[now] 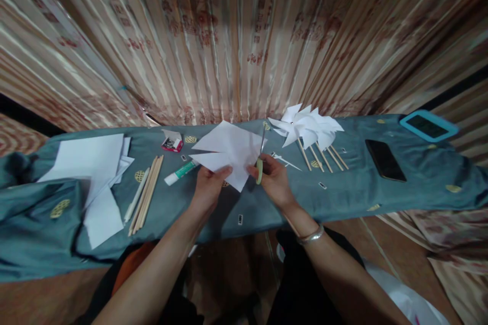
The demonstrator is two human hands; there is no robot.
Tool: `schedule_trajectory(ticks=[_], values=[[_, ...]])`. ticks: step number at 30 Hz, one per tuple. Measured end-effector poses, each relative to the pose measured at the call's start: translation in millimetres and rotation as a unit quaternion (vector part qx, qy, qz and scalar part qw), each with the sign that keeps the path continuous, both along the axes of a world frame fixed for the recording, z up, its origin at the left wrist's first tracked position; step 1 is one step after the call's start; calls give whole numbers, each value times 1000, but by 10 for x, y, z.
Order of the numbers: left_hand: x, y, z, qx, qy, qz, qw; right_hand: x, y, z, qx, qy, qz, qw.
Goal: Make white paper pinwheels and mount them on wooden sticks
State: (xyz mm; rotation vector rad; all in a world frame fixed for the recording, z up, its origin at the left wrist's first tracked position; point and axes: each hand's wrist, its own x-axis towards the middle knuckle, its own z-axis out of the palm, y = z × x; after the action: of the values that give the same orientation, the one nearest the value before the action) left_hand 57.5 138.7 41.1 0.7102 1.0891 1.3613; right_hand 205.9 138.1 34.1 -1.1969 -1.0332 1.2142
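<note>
My left hand point(209, 186) pinches the near edge of a white paper square point(229, 151) that has cuts running in from its corners. My right hand point(273, 181) grips green-handled scissors point(260, 161), their blades pointing up along the paper's right side. Both hands hover over the teal cloth of the table point(343, 193). A glue stick point(180, 172) lies just left of my left hand. Several finished white paper pinwheels point(307, 128) on wooden sticks rest to the right of the scissors.
A stack of white paper sheets point(93, 162) lies at the left, with wooden sticks point(147, 194) beside it. A small pink box point(172, 142) sits behind the glue. A black phone point(385, 160) and a blue-cased device point(429, 125) lie at the right. Striped curtains hang behind.
</note>
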Motion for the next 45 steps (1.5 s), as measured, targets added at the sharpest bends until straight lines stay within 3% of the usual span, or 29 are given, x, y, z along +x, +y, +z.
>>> schedule_trajectory(ticks=[4,11,18,25,33,45], values=[[-56,27,34,29,16,32,999,-31,-112,-11,-17,-10,40,999],[-239,196,111,71,71,100,990,-129,-540,-46,-60,-37,189,980],[-268,266,144,79,99,115,985,-236,-752,-143,-99,-40,284,953],[-143,203,88,78,75,90,990,-242,-629,-69,-117,16,250,961],[-90,169,89,87,73,89,990,-229,-605,-29,-118,7,248,962],[-94,186,42,102,71,98,987,-229,-596,-95,-110,5,250,962]])
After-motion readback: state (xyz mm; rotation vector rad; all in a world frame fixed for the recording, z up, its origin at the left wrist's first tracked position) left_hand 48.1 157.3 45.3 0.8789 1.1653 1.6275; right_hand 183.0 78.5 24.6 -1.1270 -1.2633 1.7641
